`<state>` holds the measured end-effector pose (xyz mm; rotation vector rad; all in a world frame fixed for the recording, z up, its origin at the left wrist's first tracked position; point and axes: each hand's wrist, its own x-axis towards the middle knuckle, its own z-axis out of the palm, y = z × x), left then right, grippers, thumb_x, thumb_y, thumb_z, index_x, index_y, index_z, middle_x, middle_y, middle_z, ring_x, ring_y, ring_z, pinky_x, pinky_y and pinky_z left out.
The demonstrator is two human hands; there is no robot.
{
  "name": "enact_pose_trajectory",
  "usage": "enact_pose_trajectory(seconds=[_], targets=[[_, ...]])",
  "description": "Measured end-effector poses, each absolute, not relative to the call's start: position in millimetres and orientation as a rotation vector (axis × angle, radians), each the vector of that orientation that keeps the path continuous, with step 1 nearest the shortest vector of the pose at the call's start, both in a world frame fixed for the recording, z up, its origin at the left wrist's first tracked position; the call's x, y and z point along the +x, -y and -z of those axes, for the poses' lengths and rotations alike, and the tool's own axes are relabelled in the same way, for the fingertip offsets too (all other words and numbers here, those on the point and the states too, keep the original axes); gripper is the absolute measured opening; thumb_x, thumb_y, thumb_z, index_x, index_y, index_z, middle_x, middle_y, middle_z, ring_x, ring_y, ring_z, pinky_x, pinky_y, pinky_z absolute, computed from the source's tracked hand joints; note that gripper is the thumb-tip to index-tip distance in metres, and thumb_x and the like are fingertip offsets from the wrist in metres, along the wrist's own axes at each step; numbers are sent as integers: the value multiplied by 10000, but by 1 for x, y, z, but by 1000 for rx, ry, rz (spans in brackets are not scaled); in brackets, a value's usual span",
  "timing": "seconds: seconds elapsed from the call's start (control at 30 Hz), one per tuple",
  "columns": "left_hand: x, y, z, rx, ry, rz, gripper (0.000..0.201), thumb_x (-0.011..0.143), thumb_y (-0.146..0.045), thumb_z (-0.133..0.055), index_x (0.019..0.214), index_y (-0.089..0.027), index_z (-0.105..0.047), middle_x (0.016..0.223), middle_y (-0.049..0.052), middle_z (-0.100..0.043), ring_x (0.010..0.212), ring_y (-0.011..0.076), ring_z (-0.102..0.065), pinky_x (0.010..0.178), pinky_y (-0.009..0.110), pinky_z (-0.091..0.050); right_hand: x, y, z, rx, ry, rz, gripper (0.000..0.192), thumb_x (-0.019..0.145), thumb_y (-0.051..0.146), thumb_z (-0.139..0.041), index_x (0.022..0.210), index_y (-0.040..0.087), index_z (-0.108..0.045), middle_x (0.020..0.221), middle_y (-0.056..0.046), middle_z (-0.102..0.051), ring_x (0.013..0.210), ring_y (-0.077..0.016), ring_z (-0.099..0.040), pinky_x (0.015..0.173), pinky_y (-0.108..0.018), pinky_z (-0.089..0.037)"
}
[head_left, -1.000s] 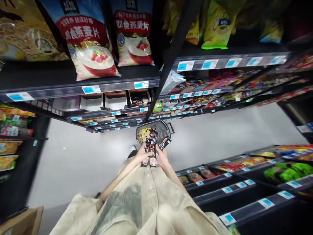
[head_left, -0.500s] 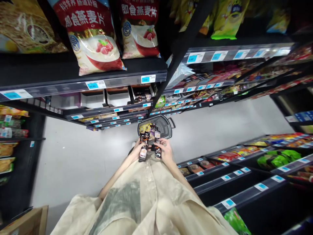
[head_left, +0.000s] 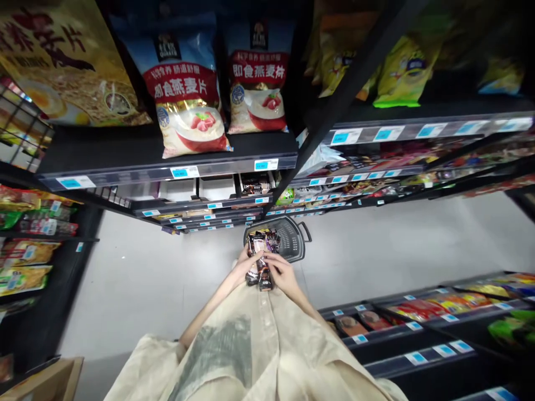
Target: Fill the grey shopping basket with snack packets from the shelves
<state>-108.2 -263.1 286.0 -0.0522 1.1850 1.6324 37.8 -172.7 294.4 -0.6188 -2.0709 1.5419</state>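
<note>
My left hand and my right hand meet in front of my beige shirt, both closed around a small stack of dark snack packets with brown and white print. The packets stand roughly upright between my palms. Just beyond them on the floor sits a grey shopping basket with more packets lying in its left part.
Black shelves with blue price tags run ahead; oatmeal bags stand on top. Yellow snack bags hang at upper right. Lower shelves of packaged goods sit at my right. A cardboard box is at bottom left.
Half a second ago each hand held a separate packet apart; now the hands have come together and the packets form one stack. The view shifted slightly down.
</note>
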Motion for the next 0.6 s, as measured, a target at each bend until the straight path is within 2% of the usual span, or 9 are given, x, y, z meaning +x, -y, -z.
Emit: enact_pose_trajectory(seconds=[0.07, 0.13, 0.2, 0.27, 0.37, 0.43, 0.6], targets=[[-112, 250, -292, 22, -1271, -1647, 669, 679, -389, -948, 1230, -191, -624, 1175, 99, -741, 1034, 240, -716, 931, 356, -568, 33, 159, -300, -761, 1895, -1666, 200, 977, 376, -682, 1074, 255, -807, 1241, -110, -749, 1149, -245, -718, 1030, -434, -596], [-117, 235, -298, 119, -1376, -1654, 686, 692, -413, -936, 1258, -200, -613, 1214, 94, -730, 1100, 245, -695, 996, 367, -538, 29, 145, -304, -904, 1729, -1791, 326, 845, 438, -830, 1090, 233, -766, 1189, -104, -750, 988, -224, -742, 863, -366, -643], [-119, 220, -301, 200, -1468, -1620, 677, 703, -420, -922, 1263, -209, -606, 1215, 89, -725, 1115, 251, -684, 1021, 380, -521, 23, 132, -305, -1021, 1635, -1916, 448, 724, 485, -915, 1025, 205, -736, 1000, -72, -757, 782, -189, -719, 668, -302, -630], [-120, 208, -300, 271, -1523, -1556, 629, 730, -417, -899, 1252, -213, -612, 1215, 90, -720, 1129, 260, -673, 1048, 395, -506, 14, 121, -305, -1087, 1579, -1988, 470, 669, 530, -937, 899, 186, -713, 799, -32, -714, 666, -176, -676, 563, -281, -596], [-126, 194, -295, 363, -1553, -1464, 519, 806, -424, -832, 1242, -223, -636, 1255, 95, -708, 1177, 273, -655, 1095, 420, -480, 0, 108, -306, -1087, 1530, -1994, 475, 654, 566, -934, 807, 185, -695, 705, -23, -692, 613, -180, -655, 521, -285, -576], [-141, 186, -293, 432, -1581, -1418, 469, 833, -415, -801, 1231, -221, -644, 1246, 101, -707, 1168, 286, -656, 1093, 437, -481, -5, 101, -309, -1039, 1584, -2002, 446, 704, 580, -896, 802, 185, -715, 702, -33, -713, 592, -178, -648, 543, -297, -576], [-231, 141, -313, 750, -1745, -1225, 439, 839, -290, -776, 1238, -177, -631, 1224, 129, -714, 1171, 304, -653, 1103, 428, -467, 23, 87, -310, -1020, 1798, -1874, 420, 823, 612, -752, 854, 196, -796, 844, -74, -778, 734, -229, -698, 663, -339, -596]])
